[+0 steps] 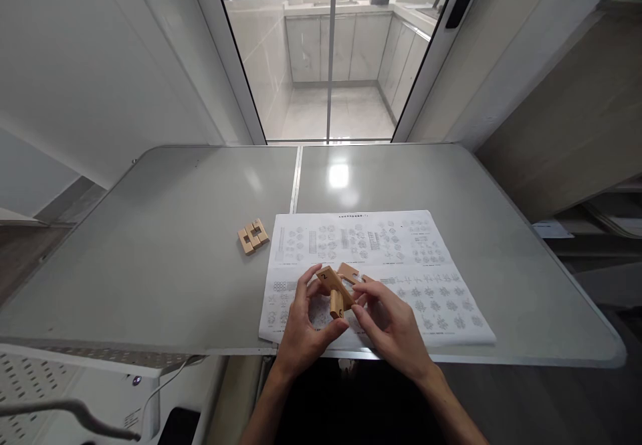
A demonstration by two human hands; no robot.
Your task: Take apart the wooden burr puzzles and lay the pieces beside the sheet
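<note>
Numbered wooden puzzle pieces point(335, 286), fitted crosswise, are held up between my two hands over a printed sheet point(451, 328). One piece bears a "2" and another a digit at its lower end. My left hand point(307, 321) grips them from the left, thumb below and fingers behind. On the right edge, the thumb and fingertips of my right hand point(394, 324) pinch the same pieces. Just behind them a notched flat wooden piece point(349, 272) shows in part; whether it touches the sheet I cannot tell. My fingers hide some of the joint.
Several small wooden pieces point(253, 236) sit together left of the sheet on the grey table point(150, 251). A metal seam point(296, 181) crosses the tabletop. Beyond the far edge stands a glass door point(311, 63). A black phone-like object point(179, 426) lies below at the left.
</note>
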